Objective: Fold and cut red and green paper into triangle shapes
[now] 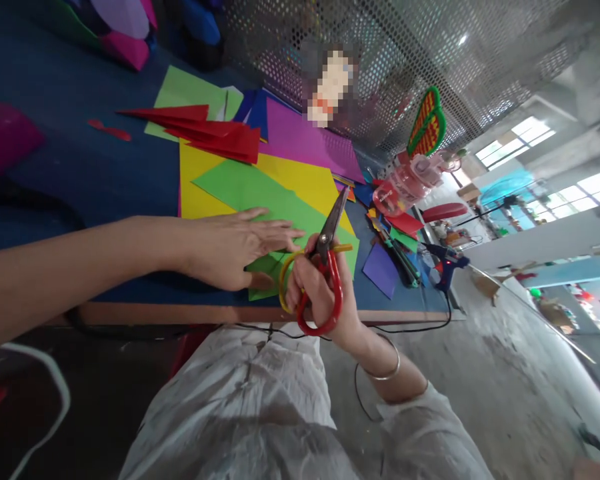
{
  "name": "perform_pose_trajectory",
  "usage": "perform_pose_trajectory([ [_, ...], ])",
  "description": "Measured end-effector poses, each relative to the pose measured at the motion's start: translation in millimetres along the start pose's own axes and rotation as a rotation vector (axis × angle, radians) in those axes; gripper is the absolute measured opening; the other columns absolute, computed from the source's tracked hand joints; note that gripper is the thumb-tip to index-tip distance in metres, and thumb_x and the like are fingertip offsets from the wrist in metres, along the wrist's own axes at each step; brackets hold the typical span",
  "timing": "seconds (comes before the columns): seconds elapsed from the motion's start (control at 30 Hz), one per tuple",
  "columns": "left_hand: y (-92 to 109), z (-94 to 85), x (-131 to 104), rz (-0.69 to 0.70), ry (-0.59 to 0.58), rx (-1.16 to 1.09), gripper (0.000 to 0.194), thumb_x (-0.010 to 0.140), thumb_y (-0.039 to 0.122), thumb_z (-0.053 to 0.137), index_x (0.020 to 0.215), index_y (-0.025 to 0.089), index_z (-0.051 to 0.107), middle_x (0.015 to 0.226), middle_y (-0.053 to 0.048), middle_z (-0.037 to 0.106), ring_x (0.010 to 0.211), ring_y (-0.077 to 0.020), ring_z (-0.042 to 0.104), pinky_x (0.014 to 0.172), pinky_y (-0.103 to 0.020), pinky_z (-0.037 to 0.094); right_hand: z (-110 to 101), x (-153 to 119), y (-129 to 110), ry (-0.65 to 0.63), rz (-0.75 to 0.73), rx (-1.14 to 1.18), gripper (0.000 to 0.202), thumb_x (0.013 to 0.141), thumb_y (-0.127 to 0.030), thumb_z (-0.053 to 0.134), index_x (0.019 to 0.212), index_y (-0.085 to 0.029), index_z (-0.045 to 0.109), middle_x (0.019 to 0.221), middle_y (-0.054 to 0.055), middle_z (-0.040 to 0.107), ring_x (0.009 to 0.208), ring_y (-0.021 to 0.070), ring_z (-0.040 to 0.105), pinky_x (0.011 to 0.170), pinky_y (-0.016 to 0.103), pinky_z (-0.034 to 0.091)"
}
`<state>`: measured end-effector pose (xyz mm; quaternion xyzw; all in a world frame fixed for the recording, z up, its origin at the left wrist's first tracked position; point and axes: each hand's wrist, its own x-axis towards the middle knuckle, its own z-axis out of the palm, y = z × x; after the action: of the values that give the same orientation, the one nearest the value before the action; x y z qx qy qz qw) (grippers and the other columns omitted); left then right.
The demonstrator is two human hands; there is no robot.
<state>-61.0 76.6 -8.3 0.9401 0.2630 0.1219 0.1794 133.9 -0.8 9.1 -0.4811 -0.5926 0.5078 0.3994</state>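
Observation:
My left hand (235,245) lies flat, fingers stretched out, over a green sheet (280,207) on the table. In my right hand (330,287) is a pair of scissors (325,280) with red handles, its dark blades pointing up and away from me. A thin yellow loop (284,287) curves round the same fingers; I cannot tell whether it belongs to the scissors. Under the green sheet is a yellow sheet (300,173). Folded red pieces (230,137) rest on the yellow sheet's far left part, overlapping a light green sheet (180,90).
A purple sheet (305,137) lies against the perforated metal panel (380,67). To the right are a pink bottle (410,183), a utility knife (403,260), a small violet piece (381,270) and a glue gun (446,267) whose cord hangs off the table's front edge (145,312).

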Motion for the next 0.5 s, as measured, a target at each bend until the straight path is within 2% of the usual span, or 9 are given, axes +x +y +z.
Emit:
perform_pose_trajectory([
  [0.1,-5.3,3.9,0.5,-0.004,-0.015,0.017,0.067,0.098,0.031,0.051,0.162,0.017,0.042,0.170,-0.010,0.049,0.164,-0.0221,0.035,0.135,-0.057,0.019,7.4,2.0,-5.8,-0.041,0.040,-0.008,0.054,0.091,-0.081,0.059,0.102,-0.035,0.032,0.060,-0.014,0.042,0.039,0.0166,0.049,0.040,0.030,0.047],
  [0.2,-11.0,8.8,2.0,0.003,-0.008,0.021,0.070,0.095,0.032,0.051,0.163,0.017,0.041,0.172,-0.009,0.045,0.164,-0.0223,0.034,0.136,-0.057,0.018,8.6,1.2,-9.4,-0.113,0.025,-0.035,0.056,0.090,-0.082,0.059,0.103,-0.035,0.032,0.056,-0.015,0.045,0.037,0.0162,0.051,0.038,0.029,0.046],
  [0.33,-8.9,8.4,1.1,0.018,0.021,-0.050,0.065,0.098,0.031,0.048,0.161,0.020,0.043,0.174,-0.005,0.043,0.162,-0.0206,0.039,0.136,-0.058,0.013,2.7,2.0,-10.6,-0.147,-0.020,-0.058,0.042,0.099,-0.074,0.049,0.102,-0.034,0.035,0.057,-0.016,0.047,0.038,0.0114,0.052,0.042,0.024,0.045],
  [0.43,-4.8,4.0,0.5,0.032,0.038,-0.046,0.059,0.100,0.031,0.044,0.158,0.019,0.047,0.172,-0.006,0.047,0.160,-0.0213,0.042,0.135,-0.059,0.015,-3.9,4.9,-10.7,-0.213,-0.024,-0.011,0.039,0.100,-0.068,0.056,0.104,-0.033,0.038,0.056,-0.017,0.050,0.039,0.0113,0.052,0.043,0.024,0.046],
  [0.5,-4.2,1.2,1.8,0.023,-0.004,-0.006,0.058,0.101,0.037,0.046,0.157,0.020,0.049,0.171,-0.006,0.049,0.161,-0.0228,0.041,0.135,-0.058,0.016,-8.3,7.1,-10.9,-0.236,-0.029,0.001,0.039,0.100,-0.065,0.061,0.105,-0.033,0.039,0.056,-0.017,0.052,0.040,0.0119,0.053,0.044,0.025,0.046],
])
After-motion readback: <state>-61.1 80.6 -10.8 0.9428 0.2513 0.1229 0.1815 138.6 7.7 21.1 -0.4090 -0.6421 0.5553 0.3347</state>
